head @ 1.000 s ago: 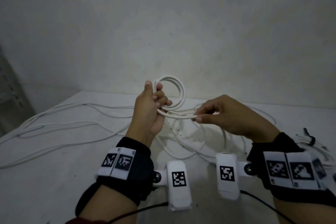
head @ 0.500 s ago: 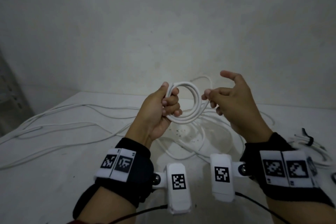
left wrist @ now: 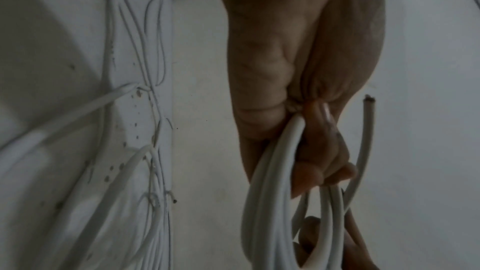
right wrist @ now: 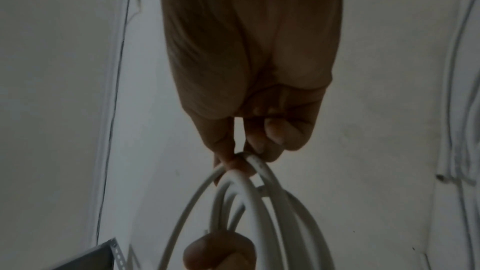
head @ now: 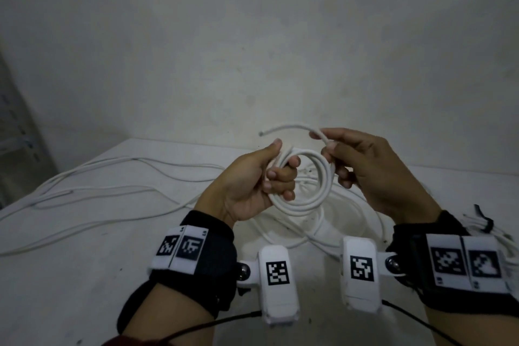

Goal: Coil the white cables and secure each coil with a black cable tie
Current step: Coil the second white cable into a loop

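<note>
Nearest the head camera sit two black wrist straps carrying white blocks printed with square black-and-white markers, a thin black lead trailing from each toward the viewer. Beyond them, both hands are raised above the pale, scuffed bench.

The left hand is clenched around one side of a small round coil of smooth white cable, thumb lying over the top of the loops and fingers curled through the middle. The left wrist view shows several turns bunched together under those fingers.

The right hand pinches the cable at the opposite, upper side of the coil between thumb and forefinger, its other fingers loosely bent beside the loops. From that pinch the free end of the cable arcs to the left above the coil, ending in a cut tip in the air. The right wrist view shows the fingertips pressed on the strand where it meets the loops.

Under and behind the coil, loose white cables lie spread over the bench, several long strands running off to the left. At the right edge lies a bundle of white cable wrapped with a black cable tie, well apart from the hands. A plain grey-white wall rises behind the bench.
</note>
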